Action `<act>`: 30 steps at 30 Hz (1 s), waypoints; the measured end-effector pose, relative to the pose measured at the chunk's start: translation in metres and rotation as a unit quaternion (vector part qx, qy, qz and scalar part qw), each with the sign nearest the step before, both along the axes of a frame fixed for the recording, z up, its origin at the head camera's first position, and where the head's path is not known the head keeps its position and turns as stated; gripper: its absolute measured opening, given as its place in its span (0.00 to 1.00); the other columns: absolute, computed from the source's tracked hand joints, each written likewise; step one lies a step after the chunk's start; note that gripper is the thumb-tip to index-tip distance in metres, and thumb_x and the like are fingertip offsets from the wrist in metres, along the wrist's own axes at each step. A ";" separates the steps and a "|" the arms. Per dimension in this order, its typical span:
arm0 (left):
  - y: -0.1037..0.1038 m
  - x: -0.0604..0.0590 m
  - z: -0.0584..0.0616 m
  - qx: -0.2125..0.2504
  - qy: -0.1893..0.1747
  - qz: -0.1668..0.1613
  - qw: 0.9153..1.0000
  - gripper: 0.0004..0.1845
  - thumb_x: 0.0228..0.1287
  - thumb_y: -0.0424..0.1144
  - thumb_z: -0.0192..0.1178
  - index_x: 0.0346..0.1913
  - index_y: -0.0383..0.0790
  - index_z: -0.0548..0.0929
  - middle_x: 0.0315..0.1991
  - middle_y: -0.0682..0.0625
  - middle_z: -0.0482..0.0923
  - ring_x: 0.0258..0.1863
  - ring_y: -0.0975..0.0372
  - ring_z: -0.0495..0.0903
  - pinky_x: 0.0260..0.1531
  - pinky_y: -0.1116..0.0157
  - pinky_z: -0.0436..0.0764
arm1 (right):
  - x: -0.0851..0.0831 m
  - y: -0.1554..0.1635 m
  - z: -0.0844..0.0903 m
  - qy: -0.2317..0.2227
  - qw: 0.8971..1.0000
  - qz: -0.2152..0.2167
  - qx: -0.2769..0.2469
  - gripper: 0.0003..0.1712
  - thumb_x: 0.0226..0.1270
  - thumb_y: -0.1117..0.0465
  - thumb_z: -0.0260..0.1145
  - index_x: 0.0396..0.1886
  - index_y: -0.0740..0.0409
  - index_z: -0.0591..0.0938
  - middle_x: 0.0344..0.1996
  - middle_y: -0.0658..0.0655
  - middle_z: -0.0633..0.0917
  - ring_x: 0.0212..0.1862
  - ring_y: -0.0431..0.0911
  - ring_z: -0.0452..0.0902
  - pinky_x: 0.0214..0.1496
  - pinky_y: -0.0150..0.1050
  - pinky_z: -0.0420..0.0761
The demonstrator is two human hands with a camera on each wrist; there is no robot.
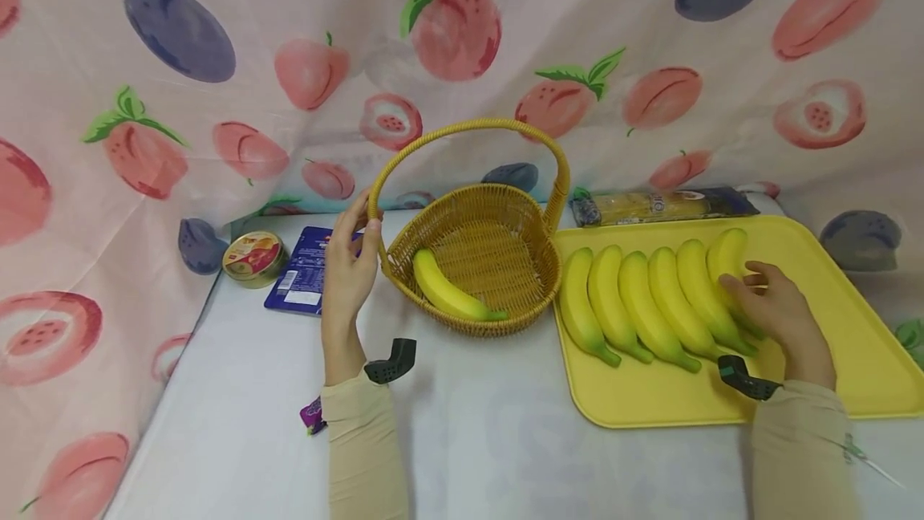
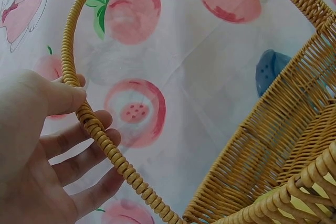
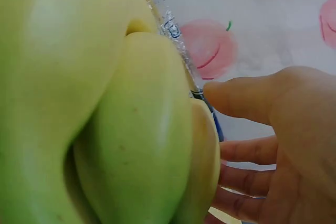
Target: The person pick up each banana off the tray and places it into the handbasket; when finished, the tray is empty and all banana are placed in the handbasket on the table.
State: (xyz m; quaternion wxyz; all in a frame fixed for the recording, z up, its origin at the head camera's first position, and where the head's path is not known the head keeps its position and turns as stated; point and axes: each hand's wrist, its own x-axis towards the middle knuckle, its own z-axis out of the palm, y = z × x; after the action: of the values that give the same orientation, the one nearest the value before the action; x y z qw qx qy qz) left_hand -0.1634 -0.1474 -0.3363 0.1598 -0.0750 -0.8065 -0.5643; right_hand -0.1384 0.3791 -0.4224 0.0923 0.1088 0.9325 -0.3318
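My left hand (image 1: 350,267) holds the left side of a wicker basket's handle (image 2: 113,153), thumb on the near side and fingers behind it. Inside the woven basket (image 1: 498,259) lies one yellow banana (image 1: 449,291) with a green tip. Several more bananas (image 1: 635,303) lie side by side on a yellow tray (image 1: 844,343). At the right end of that row, my right hand (image 1: 783,315) is beside the last banana (image 1: 725,251), thumb and fingers spread. In the right wrist view the fingertips are partly hidden behind the banana, so contact is hard to tell.
Behind the tray lies a clear-and-dark packet (image 1: 657,205). To the left are a round tin (image 1: 254,257), a blue pouch (image 1: 299,271) partly behind my hand, and a small purple packet (image 1: 314,416). A fruit-print curtain (image 1: 289,14) hangs at the table's back.
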 end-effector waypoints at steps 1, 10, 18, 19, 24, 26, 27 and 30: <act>0.000 0.000 0.000 0.000 0.000 0.001 1.000 0.23 0.72 0.31 0.46 0.68 0.38 0.66 0.56 0.35 0.71 0.56 0.53 0.73 0.55 0.53 0.76 | -0.001 0.000 0.000 -0.002 1.000 0.004 0.000 0.48 0.71 0.40 0.44 0.70 0.76 0.46 0.60 0.83 0.61 0.60 0.74 0.58 0.54 0.67 0.64; -0.001 0.000 0.001 -0.001 -0.002 0.001 1.000 0.23 0.72 0.31 0.46 0.68 0.39 0.65 0.56 0.35 0.71 0.56 0.53 0.72 0.56 0.52 0.76 | -0.002 0.002 -0.004 -0.016 0.999 0.026 0.022 0.48 0.71 0.39 0.43 0.69 0.79 0.49 0.61 0.84 0.60 0.60 0.75 0.57 0.55 0.67 0.63; 0.001 0.000 -0.001 0.003 -0.002 -0.001 1.000 0.23 0.72 0.31 0.46 0.68 0.38 0.66 0.56 0.36 0.71 0.57 0.51 0.72 0.57 0.50 0.74 | 0.002 0.004 -0.002 -0.030 0.999 0.012 0.023 0.48 0.71 0.38 0.42 0.70 0.76 0.50 0.60 0.84 0.60 0.59 0.75 0.57 0.54 0.67 0.63; 0.001 0.000 -0.001 0.002 -0.002 -0.001 1.000 0.23 0.72 0.31 0.46 0.68 0.38 0.66 0.56 0.36 0.71 0.56 0.51 0.72 0.57 0.50 0.74 | 0.002 0.004 -0.001 -0.030 0.999 0.009 0.021 0.48 0.71 0.38 0.42 0.70 0.76 0.49 0.60 0.84 0.60 0.59 0.75 0.57 0.54 0.67 0.64; 0.001 0.000 -0.001 0.000 -0.002 -0.003 1.000 0.23 0.72 0.31 0.46 0.68 0.39 0.66 0.56 0.35 0.71 0.56 0.51 0.72 0.57 0.50 0.75 | 0.004 0.001 0.004 -0.021 1.000 0.001 0.006 0.47 0.71 0.38 0.43 0.71 0.75 0.49 0.63 0.83 0.59 0.61 0.74 0.57 0.55 0.67 0.64; 0.001 0.001 0.000 0.000 0.001 -0.002 1.000 0.23 0.72 0.31 0.46 0.68 0.39 0.66 0.56 0.35 0.71 0.56 0.50 0.72 0.57 0.50 0.75 | 0.004 -0.001 0.007 -0.016 1.000 0.000 0.003 0.47 0.71 0.38 0.43 0.71 0.74 0.49 0.63 0.82 0.59 0.61 0.74 0.57 0.55 0.67 0.64; 0.000 0.001 0.000 0.000 0.001 -0.002 1.000 0.23 0.72 0.31 0.46 0.68 0.39 0.66 0.56 0.35 0.71 0.56 0.50 0.72 0.57 0.50 0.75 | 0.004 -0.002 0.008 -0.013 1.000 -0.002 0.000 0.47 0.71 0.38 0.43 0.71 0.73 0.49 0.63 0.82 0.59 0.61 0.74 0.57 0.55 0.67 0.64; 0.000 0.001 0.001 0.002 0.001 -0.002 1.000 0.23 0.72 0.31 0.46 0.68 0.39 0.66 0.55 0.35 0.72 0.56 0.50 0.72 0.57 0.50 0.75 | 0.003 -0.005 0.011 -0.010 1.000 -0.005 -0.010 0.47 0.71 0.38 0.43 0.72 0.71 0.49 0.64 0.81 0.59 0.62 0.73 0.57 0.55 0.66 0.65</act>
State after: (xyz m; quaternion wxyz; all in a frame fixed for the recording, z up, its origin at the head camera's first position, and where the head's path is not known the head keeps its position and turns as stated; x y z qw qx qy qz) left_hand -0.1619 -0.1474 -0.3358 0.1599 -0.0768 -0.8051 -0.5660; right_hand -0.1357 0.3745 -0.4114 0.1012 0.1158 0.9275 -0.3408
